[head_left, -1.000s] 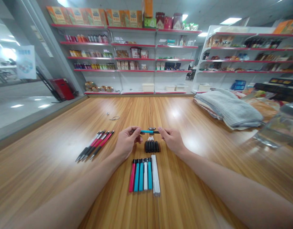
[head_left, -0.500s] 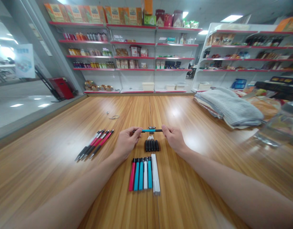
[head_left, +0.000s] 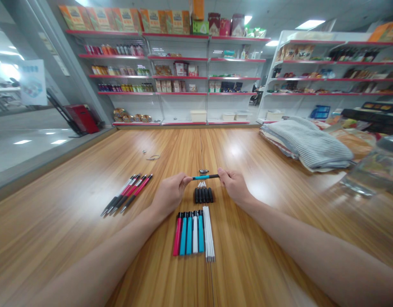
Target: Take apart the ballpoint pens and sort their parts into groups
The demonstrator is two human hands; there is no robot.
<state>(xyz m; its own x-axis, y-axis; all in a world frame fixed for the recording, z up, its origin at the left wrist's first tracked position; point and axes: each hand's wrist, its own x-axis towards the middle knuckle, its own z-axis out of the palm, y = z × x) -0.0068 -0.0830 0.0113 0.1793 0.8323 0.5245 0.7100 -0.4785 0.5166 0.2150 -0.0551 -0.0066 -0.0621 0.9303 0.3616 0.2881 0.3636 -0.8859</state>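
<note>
We hold one blue pen between two hands, over the middle of the bench. The left hand has its fingers closed around the left end, so that end is hidden from us. The right hand pinches the black section at the right end; its thumb lies close against it and we see no gap there. The blue part shows between the two hands, and the pen lies almost level, its right end slightly higher in the view.

We judge that this pen is light and stiff, with a smooth barrel that can slip a little when it turns. The black section looks like rubber, so there the hold should be more sure. It seems best to take it near both ends, with soft pressure, because its parts are thin.

Just to the near side stands a row of black grips, and nearer again lie five coloured barrels with white refills beside them on the right. Small metal parts are on the far side. On the left, several pens with dark grips lie slanted together, apart from the hands.
</note>
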